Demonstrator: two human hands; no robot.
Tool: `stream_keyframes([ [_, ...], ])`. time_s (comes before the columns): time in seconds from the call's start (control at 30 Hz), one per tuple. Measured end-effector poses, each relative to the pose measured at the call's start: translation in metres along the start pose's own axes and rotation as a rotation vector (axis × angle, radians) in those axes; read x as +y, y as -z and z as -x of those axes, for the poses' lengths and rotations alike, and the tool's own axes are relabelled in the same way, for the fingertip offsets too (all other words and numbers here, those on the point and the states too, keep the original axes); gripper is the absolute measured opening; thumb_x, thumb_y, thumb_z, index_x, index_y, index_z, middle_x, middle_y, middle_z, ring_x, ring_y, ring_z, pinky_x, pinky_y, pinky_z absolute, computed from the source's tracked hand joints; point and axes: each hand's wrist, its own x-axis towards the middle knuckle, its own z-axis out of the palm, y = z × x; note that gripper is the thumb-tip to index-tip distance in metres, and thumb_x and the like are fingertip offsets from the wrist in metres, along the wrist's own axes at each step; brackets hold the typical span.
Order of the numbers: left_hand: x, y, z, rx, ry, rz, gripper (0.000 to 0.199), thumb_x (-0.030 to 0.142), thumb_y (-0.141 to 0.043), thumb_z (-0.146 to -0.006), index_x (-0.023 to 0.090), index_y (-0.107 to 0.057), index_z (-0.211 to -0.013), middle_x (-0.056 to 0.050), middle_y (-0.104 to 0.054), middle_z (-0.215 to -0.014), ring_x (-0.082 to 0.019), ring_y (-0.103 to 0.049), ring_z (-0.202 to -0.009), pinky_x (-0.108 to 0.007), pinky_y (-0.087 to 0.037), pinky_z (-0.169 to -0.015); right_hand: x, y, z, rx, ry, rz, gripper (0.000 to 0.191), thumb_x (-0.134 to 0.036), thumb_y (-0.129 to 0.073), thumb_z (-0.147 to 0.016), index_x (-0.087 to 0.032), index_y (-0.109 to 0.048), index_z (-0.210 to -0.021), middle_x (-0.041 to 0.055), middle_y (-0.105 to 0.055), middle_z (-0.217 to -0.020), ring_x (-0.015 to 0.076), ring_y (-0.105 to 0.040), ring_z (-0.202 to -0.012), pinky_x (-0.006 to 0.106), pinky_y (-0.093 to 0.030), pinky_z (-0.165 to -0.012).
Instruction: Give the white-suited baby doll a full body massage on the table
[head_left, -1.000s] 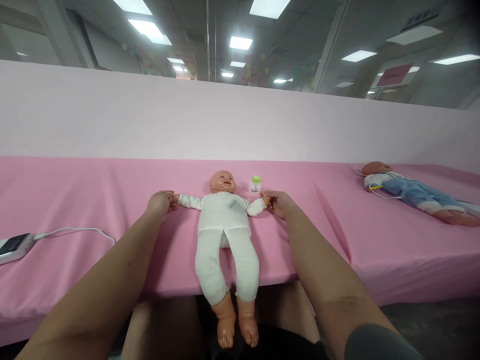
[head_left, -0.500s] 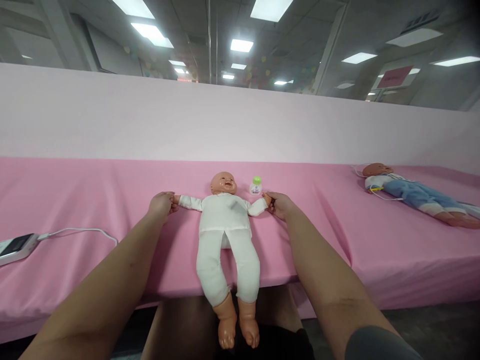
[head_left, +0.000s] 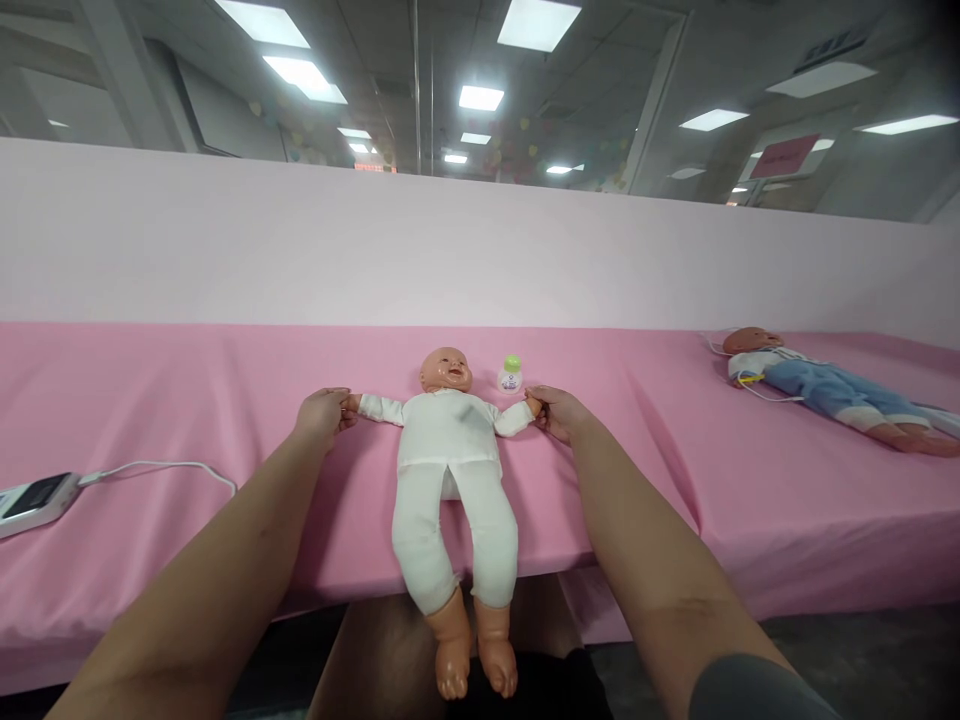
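Observation:
A baby doll (head_left: 450,430) with a white cloth body lies on its back on the pink sheet, its legs hanging over the front edge. Both of its arms are stretched out sideways. At the doll's hand on the left of the view, my left hand (head_left: 324,414) is closed around it. My right hand (head_left: 556,412) pinches the doll's other hand between thumb and fingers. Just beyond that arm, beside the doll's head, stands a small clear bottle (head_left: 510,376) with a green cap.
A white device (head_left: 36,503) with a dark screen and a cable lies at the left. Far right, a second doll (head_left: 817,385) in blue trousers lies with thin tubing by it. A pale wall (head_left: 480,250) with glass above it bounds the back of the pink-covered table (head_left: 630,480).
The view has tilted slightly, so the background sits a little lower. My legs under the table edge have shifted slightly. Both hands keep the same hold on the doll's hands.

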Motion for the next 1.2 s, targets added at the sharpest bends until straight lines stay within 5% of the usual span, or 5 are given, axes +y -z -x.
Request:
stream_keyframes([
  [0.23,-0.001,0.000,-0.002,0.014,-0.009,0.008,0.010,0.013,-0.070,-0.071,0.016,-0.067,-0.080,-0.002,-0.058,-0.062,-0.014,-0.057,-0.050,-0.029,-0.059,-0.053,0.001,0.000,-0.004,0.067,-0.036,-0.016,0.017,-0.028,-0.074,-0.084,-0.014,-0.074,-0.092,0.0029,-0.060,-0.073,0.0099,-0.046,-0.057,0.022,-0.036,-0.045],
  [0.5,0.007,-0.001,0.007,0.000,0.036,-0.006,0.034,0.005,-0.062,-0.065,0.012,-0.069,-0.098,-0.003,-0.062,-0.064,-0.015,-0.059,-0.052,-0.028,-0.059,-0.054,-0.007,-0.004,0.005,0.059,-0.036,-0.096,0.023,-0.018,-0.067,-0.079,-0.013,-0.076,-0.100,0.0058,-0.065,-0.077,0.0129,-0.054,-0.062,0.023,-0.044,-0.048],
  [0.77,0.008,-0.002,0.007,0.009,0.027,-0.028,0.027,0.006,-0.062,-0.070,0.012,-0.069,-0.095,-0.004,-0.062,-0.066,-0.014,-0.058,-0.052,-0.028,-0.059,-0.054,-0.003,-0.003,0.000,0.041,-0.021,-0.020,0.019,-0.027,-0.076,-0.081,-0.017,-0.073,-0.097,0.0027,-0.064,-0.074,0.0118,-0.051,-0.058,0.022,-0.042,-0.046],
  [0.9,0.006,-0.002,0.005,0.026,0.022,-0.034,0.022,0.007,-0.065,-0.073,0.013,-0.070,-0.093,-0.005,-0.064,-0.069,-0.014,-0.059,-0.053,-0.029,-0.059,-0.056,-0.001,-0.002,-0.003,0.021,-0.009,-0.007,0.020,-0.030,-0.078,-0.082,-0.018,-0.071,-0.096,0.0013,-0.062,-0.071,0.0085,-0.043,-0.050,0.020,-0.032,-0.039],
  [1.2,0.007,-0.001,0.006,0.035,0.015,-0.031,0.008,0.014,-0.072,-0.075,0.015,-0.069,-0.083,-0.004,-0.062,-0.066,-0.015,-0.057,-0.052,-0.029,-0.060,-0.057,-0.004,-0.003,-0.004,0.095,-0.055,0.029,0.018,-0.027,-0.074,-0.083,-0.015,-0.074,-0.096,0.0070,-0.073,-0.083,0.0059,-0.038,-0.046,0.020,-0.031,-0.036],
])
